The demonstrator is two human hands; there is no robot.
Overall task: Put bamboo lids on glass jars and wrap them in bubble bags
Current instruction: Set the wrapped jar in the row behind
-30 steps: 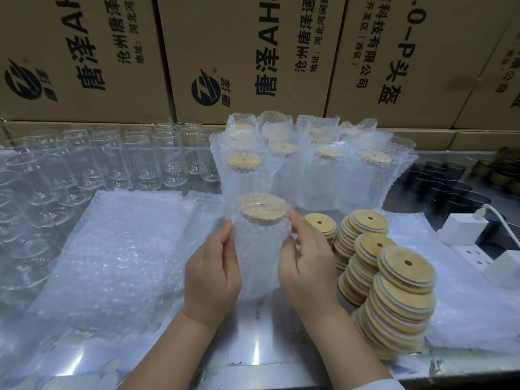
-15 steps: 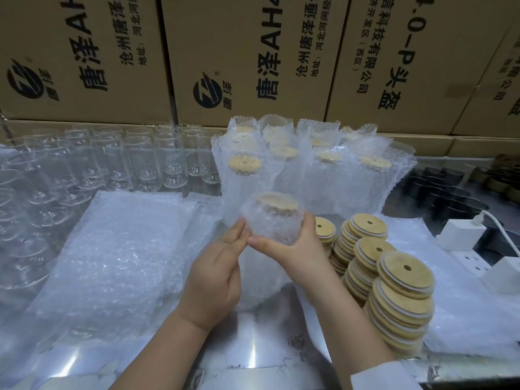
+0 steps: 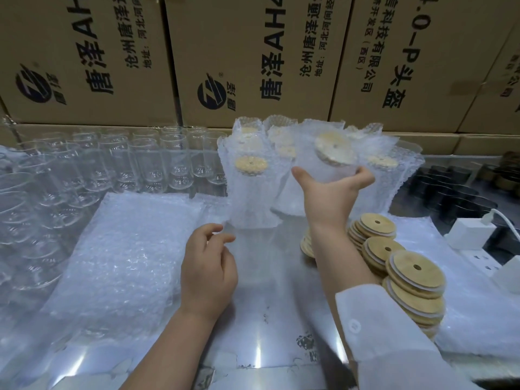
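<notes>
My right hand (image 3: 332, 192) grips a lidded glass jar wrapped in a bubble bag (image 3: 327, 159), lifted and tilted among the wrapped jars (image 3: 250, 175) at the back centre. My left hand (image 3: 208, 266) hovers low over the metal table (image 3: 264, 327), fingers loosely curled, holding nothing. Stacks of bamboo lids (image 3: 413, 274) lie to the right of my right forearm. A pile of flat bubble bags (image 3: 123, 249) lies left of my left hand. Bare glass jars (image 3: 146, 161) stand in rows at the back left.
Cardboard boxes (image 3: 253, 60) wall off the back. A white charger and power strip (image 3: 472, 235) sit at the right edge, with dark round containers (image 3: 450, 187) behind them. More bubble wrap (image 3: 472, 319) lies under the lids.
My right hand has carried the wrapped jar up and back to the right toward the wrapped group. My left hand has let go and dropped back near the table.
</notes>
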